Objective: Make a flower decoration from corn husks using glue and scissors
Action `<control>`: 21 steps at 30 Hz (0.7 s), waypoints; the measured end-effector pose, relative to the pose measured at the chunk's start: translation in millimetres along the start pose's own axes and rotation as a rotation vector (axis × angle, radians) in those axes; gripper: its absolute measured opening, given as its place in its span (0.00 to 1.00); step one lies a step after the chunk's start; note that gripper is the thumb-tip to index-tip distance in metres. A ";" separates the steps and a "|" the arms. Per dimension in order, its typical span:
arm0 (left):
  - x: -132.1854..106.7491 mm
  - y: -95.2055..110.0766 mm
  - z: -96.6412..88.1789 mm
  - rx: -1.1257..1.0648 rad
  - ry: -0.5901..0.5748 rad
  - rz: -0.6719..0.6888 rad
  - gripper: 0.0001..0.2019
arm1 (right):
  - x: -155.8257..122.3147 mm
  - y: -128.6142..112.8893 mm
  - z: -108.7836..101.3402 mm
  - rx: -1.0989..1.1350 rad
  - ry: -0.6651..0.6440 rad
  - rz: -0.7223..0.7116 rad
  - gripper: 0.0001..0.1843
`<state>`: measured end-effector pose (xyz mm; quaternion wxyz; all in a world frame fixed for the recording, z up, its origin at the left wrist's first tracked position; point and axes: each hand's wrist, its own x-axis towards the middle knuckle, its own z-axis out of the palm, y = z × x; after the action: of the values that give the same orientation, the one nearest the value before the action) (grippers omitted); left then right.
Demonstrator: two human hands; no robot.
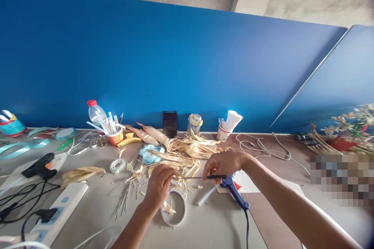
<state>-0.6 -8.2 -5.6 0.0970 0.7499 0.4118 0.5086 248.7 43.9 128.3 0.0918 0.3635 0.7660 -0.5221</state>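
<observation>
My right hand is closed in a pinch on a thin dark-handled tool that points left across the table. My left hand is curled shut around the tool's thin tip and a strip of dried corn husk. Both hands hover just above a round white ring holding a husk scrap. A blue glue gun lies right under my right hand, with a white glue stick beside it. A heap of pale husks lies just behind the hands.
A black glue gun and a white power strip sit at the left. A water bottle, an orange cup of sticks, a tape roll, a jar, a paper cup and white cables line the back by the blue partition.
</observation>
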 end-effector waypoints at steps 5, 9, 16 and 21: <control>-0.8 -1.3 0.7 0.009 0.001 0.003 0.08 | 1.2 0.5 1.3 -0.021 0.030 0.002 0.13; -1.6 -2.2 1.1 0.019 0.000 0.015 0.07 | 0.8 1.5 1.8 -0.035 0.033 -0.007 0.13; -1.7 -1.8 0.8 0.018 -0.006 0.004 0.08 | -1.0 -0.5 2.3 -0.107 0.002 -0.018 0.15; -1.2 -1.5 1.0 0.023 -0.006 0.021 0.07 | -1.5 -3.2 2.9 -0.114 0.016 -0.006 0.14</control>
<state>-0.7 -7.7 -7.8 0.0842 0.7569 0.4093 0.5025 247.0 40.0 130.1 0.1043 0.3596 0.7963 -0.4751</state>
